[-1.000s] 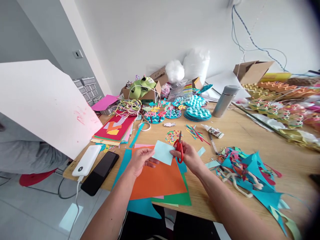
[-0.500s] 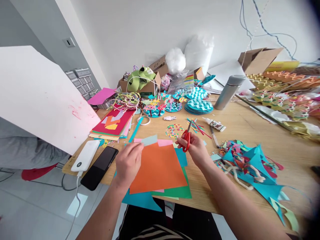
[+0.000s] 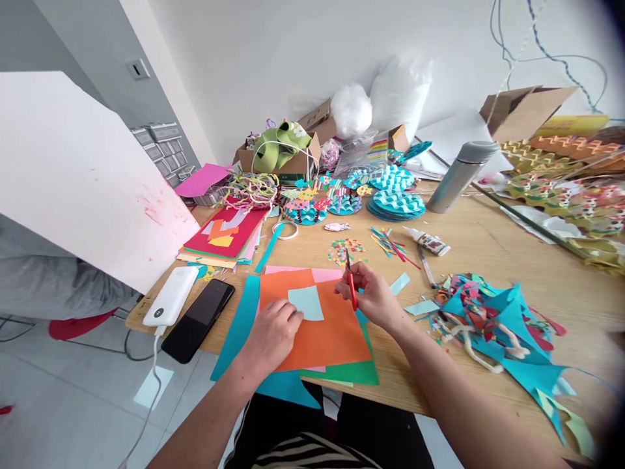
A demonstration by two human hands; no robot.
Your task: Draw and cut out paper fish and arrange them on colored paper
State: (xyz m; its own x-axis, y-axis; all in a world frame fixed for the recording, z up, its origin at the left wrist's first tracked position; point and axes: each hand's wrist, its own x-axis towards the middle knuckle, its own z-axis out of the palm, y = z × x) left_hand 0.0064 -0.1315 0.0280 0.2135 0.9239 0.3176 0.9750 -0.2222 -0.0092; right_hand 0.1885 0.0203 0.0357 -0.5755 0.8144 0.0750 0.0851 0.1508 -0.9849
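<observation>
My left hand (image 3: 272, 331) is closed at the lower left corner of a pale blue piece of paper (image 3: 306, 303), its fingers curled over the edge. That piece is roughly square and lies over an orange sheet (image 3: 336, 339). My right hand (image 3: 374, 293) grips a pair of scissors with red handles (image 3: 352, 290), the blades pointing up and away from me. Beneath the orange sheet, blue (image 3: 233, 339), green (image 3: 354, 372) and pink sheets stick out. Beyond the scissors sits a scatter of small coloured paper bits (image 3: 342, 249).
Coloured paper scraps (image 3: 488, 319) heap on the right. Narrow pale strips (image 3: 420, 307) lie beside my right hand. A glue bottle (image 3: 430, 241), a steel flask (image 3: 461, 176) and blue paper discs (image 3: 396, 205) stand farther back. A phone (image 3: 198, 320) and white power bank (image 3: 168, 296) lie left.
My left hand has brought the pale blue piece down from the far edge to the middle of the orange sheet. The scissors have shifted left and turned upright. Two pale strips now show on the right.
</observation>
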